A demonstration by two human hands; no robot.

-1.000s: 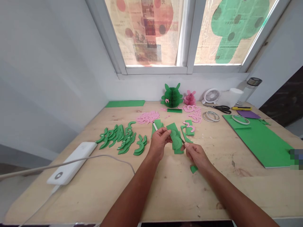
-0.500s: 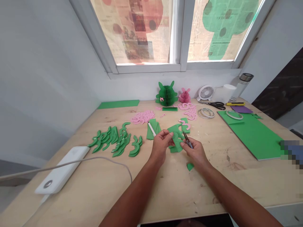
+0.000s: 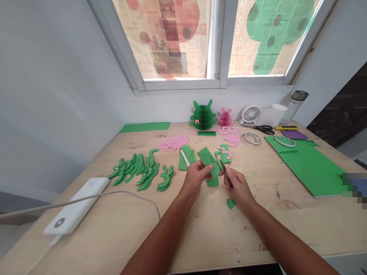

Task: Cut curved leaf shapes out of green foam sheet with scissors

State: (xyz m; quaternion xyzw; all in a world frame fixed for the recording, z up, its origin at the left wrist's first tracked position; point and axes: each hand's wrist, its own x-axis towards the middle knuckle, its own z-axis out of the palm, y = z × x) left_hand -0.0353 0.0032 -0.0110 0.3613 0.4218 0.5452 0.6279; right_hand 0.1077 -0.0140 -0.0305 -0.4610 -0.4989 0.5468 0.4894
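My left hand (image 3: 198, 175) pinches a green paper piece (image 3: 207, 157) with a curved cut edge, held over the middle of the table. In my right hand (image 3: 236, 182) is a small pair of scissors (image 3: 224, 170), its blades pointing up and left beside the paper. A thin green strip curls near the blade tips. Under the hands, part of another green paper shows. Close by, a white pen (image 3: 185, 158) rests on green sheets (image 3: 192, 153), and a pink curved cutout (image 3: 225, 152) lies on green paper. A small green scrap (image 3: 231, 204) lies below my right hand.
Piles of green cutouts (image 3: 147, 173) and pink cutouts (image 3: 174, 142) spread to the left. At the back stand a green paper figure (image 3: 203, 117), a pink one (image 3: 225, 118) and a fan (image 3: 250, 114). Right are black-handled scissors (image 3: 265, 129), tape rolls (image 3: 250, 138) and a green board (image 3: 312, 168). A cable crosses a white power strip (image 3: 77, 206).
The green paper has turned in my left hand, and a thin strip now stands apart from it. The scissors have tilted and their tips moved slightly left. The view has shifted a little.
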